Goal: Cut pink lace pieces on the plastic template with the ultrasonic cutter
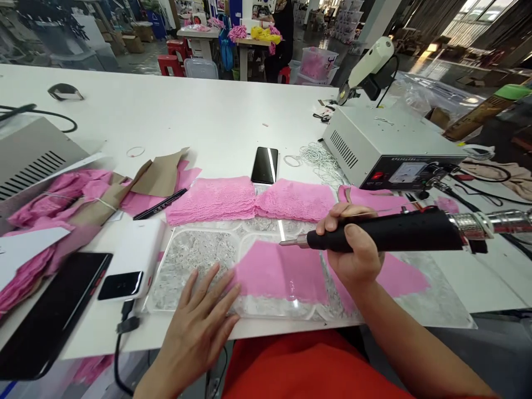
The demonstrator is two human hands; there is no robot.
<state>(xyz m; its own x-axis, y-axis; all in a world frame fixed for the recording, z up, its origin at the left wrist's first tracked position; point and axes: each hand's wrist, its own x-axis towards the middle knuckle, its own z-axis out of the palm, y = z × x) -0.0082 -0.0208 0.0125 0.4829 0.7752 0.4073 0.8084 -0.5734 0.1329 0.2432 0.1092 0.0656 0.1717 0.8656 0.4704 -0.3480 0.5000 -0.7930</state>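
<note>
My right hand [353, 244] is wrapped around a black handheld tool with a tapered metal tip [386, 231]. The tip points left, above a pink fabric piece [282, 271] that lies under a clear plastic template [195, 235]. Palm down with fingers spread, my left hand [203, 316] rests at the template's front edge, its fingertips by the left edge of the fabric. Another pink piece [403, 274] lies to the right, partly behind my right wrist. Beyond the template sit two stacks of pink lace-textured fabric, a left stack [211, 199] and a right stack [297, 199].
A metal control box [399, 149] stands at right, cables running near the tool's rear. White elastic cord [322, 160] lies beside a phone [265, 165]. At left are a marker [160, 204], a power bank [133, 249], a black tablet-like device [54, 310] and bundled pink fabric [62, 194].
</note>
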